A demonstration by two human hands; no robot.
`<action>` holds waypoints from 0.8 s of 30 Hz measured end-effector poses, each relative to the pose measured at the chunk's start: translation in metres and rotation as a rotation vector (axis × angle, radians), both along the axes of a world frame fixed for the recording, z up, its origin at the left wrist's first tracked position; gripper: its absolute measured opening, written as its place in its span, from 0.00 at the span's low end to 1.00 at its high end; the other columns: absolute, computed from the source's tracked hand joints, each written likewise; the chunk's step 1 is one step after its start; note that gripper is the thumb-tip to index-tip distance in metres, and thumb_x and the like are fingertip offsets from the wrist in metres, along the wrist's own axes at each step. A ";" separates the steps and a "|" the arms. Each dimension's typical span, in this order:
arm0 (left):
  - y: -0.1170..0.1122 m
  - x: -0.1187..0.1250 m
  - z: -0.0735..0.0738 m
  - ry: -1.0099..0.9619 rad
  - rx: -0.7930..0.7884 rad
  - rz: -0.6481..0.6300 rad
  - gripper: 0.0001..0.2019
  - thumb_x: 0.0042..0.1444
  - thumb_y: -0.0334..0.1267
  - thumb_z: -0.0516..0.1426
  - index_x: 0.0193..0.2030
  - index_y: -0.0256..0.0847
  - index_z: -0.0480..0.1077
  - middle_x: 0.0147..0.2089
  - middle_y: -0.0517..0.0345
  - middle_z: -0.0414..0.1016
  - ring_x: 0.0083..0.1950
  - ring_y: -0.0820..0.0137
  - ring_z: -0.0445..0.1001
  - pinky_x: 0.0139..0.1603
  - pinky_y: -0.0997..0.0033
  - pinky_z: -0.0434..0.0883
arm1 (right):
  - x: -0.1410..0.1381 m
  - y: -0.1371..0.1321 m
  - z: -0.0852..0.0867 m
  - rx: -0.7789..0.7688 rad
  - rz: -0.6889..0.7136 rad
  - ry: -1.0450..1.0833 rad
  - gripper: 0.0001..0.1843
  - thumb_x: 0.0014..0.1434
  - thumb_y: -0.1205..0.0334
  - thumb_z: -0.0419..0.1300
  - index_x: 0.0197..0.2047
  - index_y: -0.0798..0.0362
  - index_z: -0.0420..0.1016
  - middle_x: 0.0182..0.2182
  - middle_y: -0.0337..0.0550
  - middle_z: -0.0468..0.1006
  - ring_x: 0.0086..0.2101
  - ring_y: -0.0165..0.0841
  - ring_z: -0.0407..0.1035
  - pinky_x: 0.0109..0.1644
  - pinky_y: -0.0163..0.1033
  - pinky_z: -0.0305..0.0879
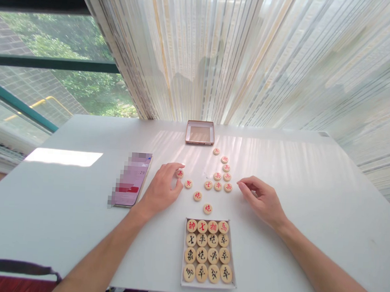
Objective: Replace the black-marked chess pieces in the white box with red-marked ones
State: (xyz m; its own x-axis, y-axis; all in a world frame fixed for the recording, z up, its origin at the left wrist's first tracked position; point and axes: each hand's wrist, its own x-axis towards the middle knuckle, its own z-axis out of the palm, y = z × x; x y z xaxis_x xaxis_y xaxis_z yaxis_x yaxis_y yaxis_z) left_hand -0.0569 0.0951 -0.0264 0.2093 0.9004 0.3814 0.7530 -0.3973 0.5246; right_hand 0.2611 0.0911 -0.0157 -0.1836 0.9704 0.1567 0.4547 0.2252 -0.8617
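Observation:
Several round wooden chess pieces with red characters (217, 186) lie loose on the white table (312, 194). My left hand (163, 188) rests on the table with thumb and forefinger pinched round one red-marked piece (179, 174). My right hand (261, 201) lies to the right of the loose pieces, fingers loosely curled and apart, holding nothing, its fingertips a little right of the nearest piece (228, 187). A shallow white box (233, 273) near the front edge holds several pieces in rows, red-marked on the top row, black-marked below.
A phone (130, 179) lies face up left of my left hand. A small brown lid or tray (200, 132) sits at the table's far edge. Striped curtains hang behind; a window is at the left.

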 end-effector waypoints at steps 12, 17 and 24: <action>0.003 -0.002 -0.005 0.001 -0.017 0.002 0.18 0.61 0.28 0.55 0.58 0.44 0.66 0.54 0.52 0.75 0.56 0.59 0.73 0.61 0.54 0.71 | 0.001 0.002 -0.005 -0.006 -0.020 0.035 0.11 0.68 0.52 0.60 0.38 0.49 0.77 0.32 0.41 0.79 0.31 0.34 0.71 0.34 0.38 0.67; 0.003 -0.002 -0.005 0.008 -0.017 0.007 0.18 0.61 0.28 0.56 0.57 0.44 0.67 0.54 0.52 0.75 0.55 0.59 0.74 0.60 0.54 0.71 | 0.000 0.002 -0.005 -0.020 -0.018 0.031 0.11 0.68 0.52 0.60 0.39 0.49 0.77 0.32 0.41 0.78 0.30 0.34 0.71 0.33 0.38 0.66; 0.002 -0.001 -0.004 0.003 -0.005 0.005 0.20 0.59 0.27 0.56 0.58 0.44 0.67 0.54 0.51 0.75 0.56 0.59 0.73 0.60 0.53 0.71 | 0.001 0.002 -0.007 -0.032 -0.030 0.032 0.12 0.67 0.51 0.60 0.38 0.50 0.77 0.32 0.41 0.79 0.29 0.34 0.71 0.32 0.39 0.66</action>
State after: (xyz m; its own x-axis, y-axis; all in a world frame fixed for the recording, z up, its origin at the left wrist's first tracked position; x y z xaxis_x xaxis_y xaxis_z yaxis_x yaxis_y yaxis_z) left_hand -0.0582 0.0975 -0.0304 0.2059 0.9035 0.3758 0.7568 -0.3905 0.5242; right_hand 0.2617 0.0929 -0.0223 -0.1494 0.9801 0.1305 0.4328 0.1835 -0.8826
